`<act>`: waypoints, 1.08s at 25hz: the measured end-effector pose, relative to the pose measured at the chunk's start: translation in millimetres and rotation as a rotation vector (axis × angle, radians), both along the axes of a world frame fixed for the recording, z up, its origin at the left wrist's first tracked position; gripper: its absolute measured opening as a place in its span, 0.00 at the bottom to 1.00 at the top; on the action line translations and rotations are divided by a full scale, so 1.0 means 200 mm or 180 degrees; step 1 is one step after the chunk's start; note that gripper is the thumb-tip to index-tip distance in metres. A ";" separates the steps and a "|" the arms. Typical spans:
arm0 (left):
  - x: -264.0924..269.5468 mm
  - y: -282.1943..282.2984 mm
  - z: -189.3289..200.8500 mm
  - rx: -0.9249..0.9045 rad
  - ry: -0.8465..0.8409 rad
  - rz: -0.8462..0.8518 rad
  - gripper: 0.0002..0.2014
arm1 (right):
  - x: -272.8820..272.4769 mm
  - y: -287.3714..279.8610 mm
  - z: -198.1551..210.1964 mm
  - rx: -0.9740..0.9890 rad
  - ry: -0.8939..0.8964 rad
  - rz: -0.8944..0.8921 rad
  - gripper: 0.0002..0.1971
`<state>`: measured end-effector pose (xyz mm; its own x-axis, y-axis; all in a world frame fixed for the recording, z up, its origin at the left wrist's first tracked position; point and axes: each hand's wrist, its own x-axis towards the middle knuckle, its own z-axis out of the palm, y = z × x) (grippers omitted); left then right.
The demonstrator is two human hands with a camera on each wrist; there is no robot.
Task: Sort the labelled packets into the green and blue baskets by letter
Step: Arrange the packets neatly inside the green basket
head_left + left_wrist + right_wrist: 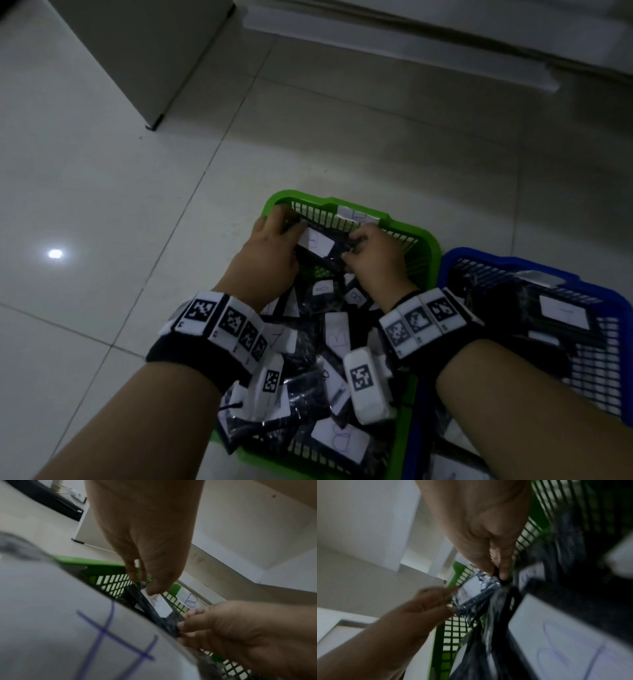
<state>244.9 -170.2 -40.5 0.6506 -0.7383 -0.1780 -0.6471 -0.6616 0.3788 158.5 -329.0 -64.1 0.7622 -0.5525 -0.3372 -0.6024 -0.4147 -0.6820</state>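
Note:
Both hands hold one dark packet (320, 246) with a white label over the far end of the green basket (430, 240). My left hand (274, 240) pinches its left end, my right hand (370, 255) pinches its right end. In the left wrist view the packet (161, 607) shows a "B" under the left thumb. The right wrist view shows the same packet (475, 592), blurred. The green basket carries a "B" tag (189, 599) on its far rim and holds several labelled packets (337, 337). The blue basket (534, 270) stands to the right with a few packets (563, 311).
The baskets sit side by side on a pale tiled floor (102, 205). A grey cabinet (137, 58) stands at the back left, and a low white ledge (428, 44) runs along the back. A packet marked with crossed lines (109, 635) lies close under the left wrist.

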 end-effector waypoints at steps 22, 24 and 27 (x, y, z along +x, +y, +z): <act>-0.15 -0.21 -0.01 0.0681 0.0849 -0.0330 0.20 | -0.31 -0.17 0.26 -0.1194 0.0576 0.1017 0.10; -0.16 -0.22 -0.01 0.0778 0.0667 -0.0584 0.22 | -0.35 -0.17 0.27 -0.1503 0.0556 0.0757 0.06; -0.17 -0.29 -0.01 0.0727 0.0172 -0.1112 0.23 | -0.38 -0.20 0.30 -0.1174 0.0456 0.0211 0.08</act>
